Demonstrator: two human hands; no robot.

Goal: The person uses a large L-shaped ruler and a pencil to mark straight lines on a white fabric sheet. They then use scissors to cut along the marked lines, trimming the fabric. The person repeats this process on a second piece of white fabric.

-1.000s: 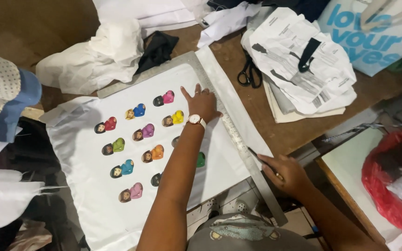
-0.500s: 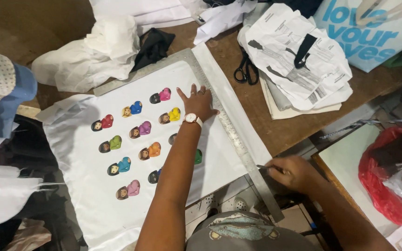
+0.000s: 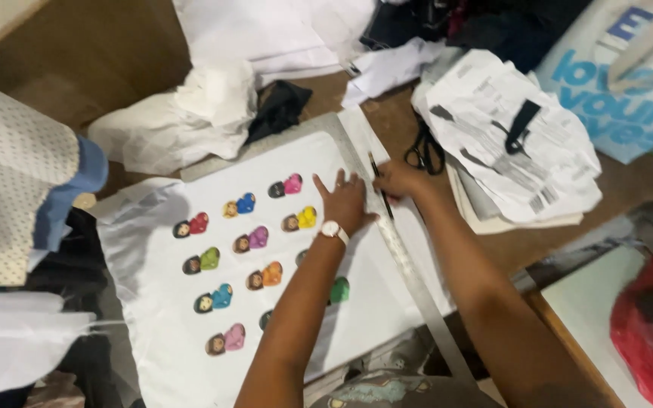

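A brown wooden counter (image 3: pixel 432 143) carries white cloth (image 3: pixel 153 249) printed with small coloured figures, crumpled paper and black scissors (image 3: pixel 422 153) beyond the hands. The left hand (image 3: pixel 345 200) lies flat, fingers spread, pressing the cloth beside a metal ruler (image 3: pixel 410 264). Just right of it, the right hand (image 3: pixel 398 180) pinches a dark pencil (image 3: pixel 378 181) against the ruler's edge.

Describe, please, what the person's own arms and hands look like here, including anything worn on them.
Both arms are bare, with no sleeves in view and no gloves. The left hand has a wristwatch on its wrist, with a small round pale face and a light band. There seems to be a ring on one of its fingers, though the picture is too blurred to be sure. The right hand and its wrist show nothing worn.
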